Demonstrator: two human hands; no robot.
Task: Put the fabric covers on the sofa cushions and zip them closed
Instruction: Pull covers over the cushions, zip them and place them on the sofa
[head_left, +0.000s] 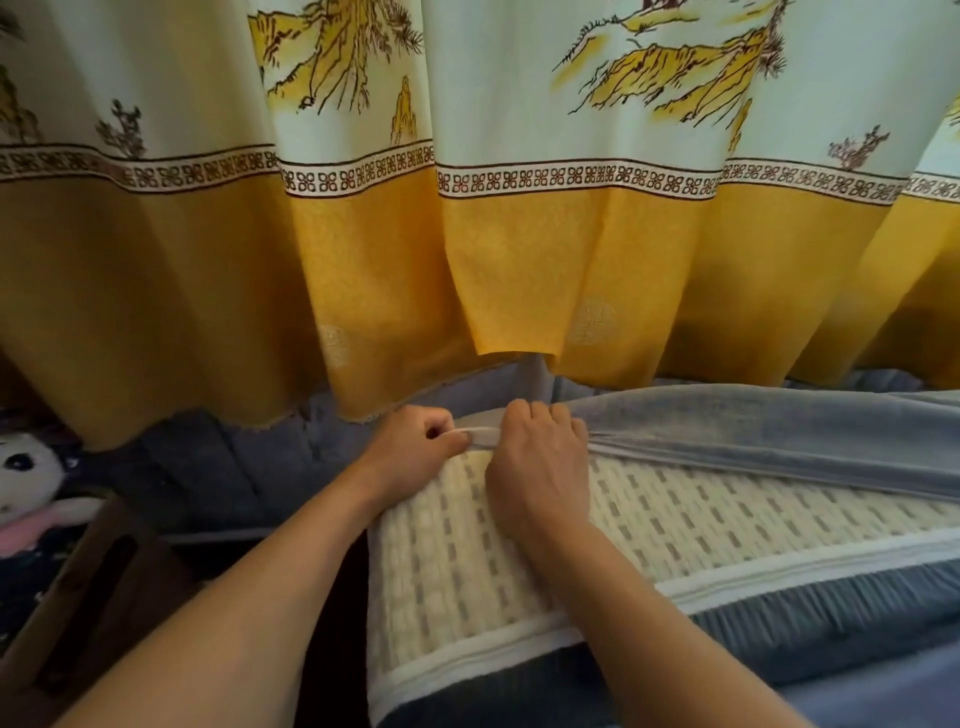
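A sofa cushion (675, 519) with a cream woven face and white piping lies across the lower right. A blue-grey fabric cover (779, 436) is bunched along its far edge and reaches its far left corner. My left hand (415, 447) pinches the white edge of the cushion at that corner. Just to the right, my right hand (540, 467) grips the cover's edge with curled fingers, beside the left hand. The zip itself is not visible.
A yellow and white patterned curtain (467, 234) hangs close behind the cushion. Dark blue upholstery (234, 467) lies under the curtain at left. A white plush toy (31, 478) and a brown wooden piece (104, 587) sit at the far left.
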